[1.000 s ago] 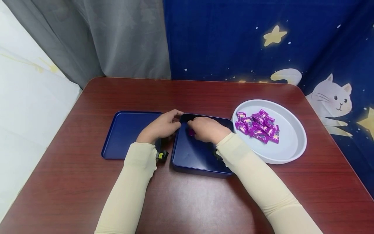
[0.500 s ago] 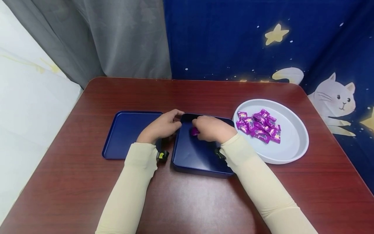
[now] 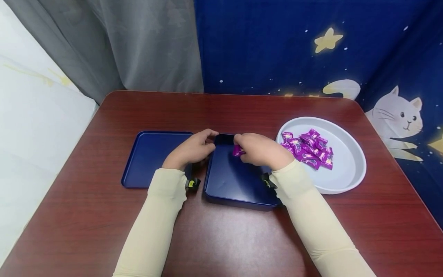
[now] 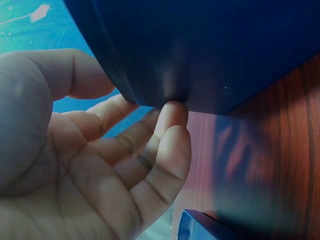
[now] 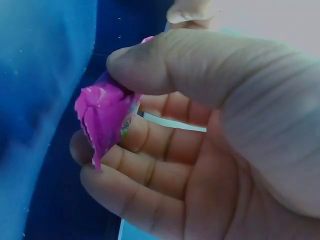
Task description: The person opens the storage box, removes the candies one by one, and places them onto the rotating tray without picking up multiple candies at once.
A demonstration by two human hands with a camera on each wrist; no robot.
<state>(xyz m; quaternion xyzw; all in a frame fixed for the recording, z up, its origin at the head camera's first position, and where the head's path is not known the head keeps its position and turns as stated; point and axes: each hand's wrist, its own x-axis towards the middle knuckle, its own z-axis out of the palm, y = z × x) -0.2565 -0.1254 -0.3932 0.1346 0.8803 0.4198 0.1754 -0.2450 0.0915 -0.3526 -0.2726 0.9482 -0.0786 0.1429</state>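
Note:
A dark blue rectangular box (image 3: 238, 184) stands uncovered on the table. My left hand (image 3: 194, 150) holds its far left corner, the thumb at the side wall and fingers around the corner; the left wrist view shows the fingertips against the wall. Over the box's back part, my right hand (image 3: 263, 150) pinches a purple-wrapped candy (image 5: 105, 112) between thumb and fingers. In the head view only a bit of that candy (image 3: 238, 151) shows beside the fingertips. Several like candies (image 3: 308, 148) lie heaped in a round white tray (image 3: 346, 177) to the right.
Left of the box lies a flat dark blue lid (image 3: 145, 165), partly covered by my left hand and sleeve. The reddish-brown wooden table (image 3: 242, 238) meets grey and blue curtains (image 3: 256, 46) behind its far edge.
My right hand has moved a little right and back inside the box, carrying the candy, which shows more now. My left hand stays at the box corner.

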